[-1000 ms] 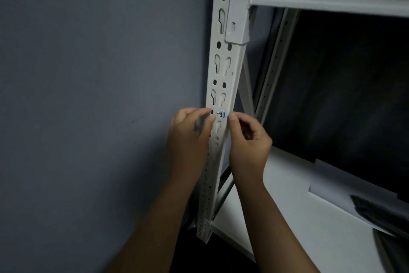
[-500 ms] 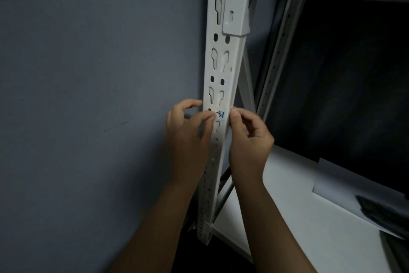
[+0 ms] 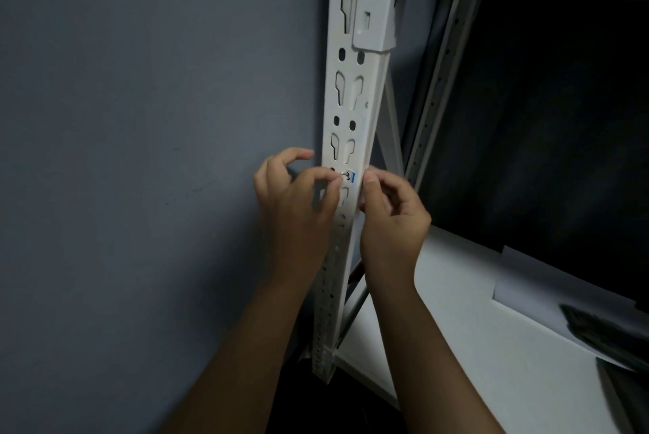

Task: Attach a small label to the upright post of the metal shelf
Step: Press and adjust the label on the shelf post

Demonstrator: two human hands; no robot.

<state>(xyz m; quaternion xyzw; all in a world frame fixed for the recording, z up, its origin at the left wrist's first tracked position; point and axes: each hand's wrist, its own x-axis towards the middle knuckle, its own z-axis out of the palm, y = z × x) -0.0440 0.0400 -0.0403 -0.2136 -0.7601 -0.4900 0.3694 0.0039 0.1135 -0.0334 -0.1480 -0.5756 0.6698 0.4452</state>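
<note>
The label (image 3: 348,177) lies flat on the upright post (image 3: 346,138), pinched between left hand (image 3: 298,201) and right hand (image 3: 389,219) fingertips (both equally near).

A dim room. A plain blue-grey wall (image 3: 140,152) fills the left side. On the right, the white shelf board (image 3: 474,345) carries a pale sheet (image 3: 526,279) against deep shadow.

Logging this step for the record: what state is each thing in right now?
Label: lying on the post's front face, a hand at each end.
Post: upright, slots unfilled.
Left hand: fingertip touching the label's left end.
Right hand: fingertips at the label's right end.
Paper sheet: flat on the lower shelf.
</note>
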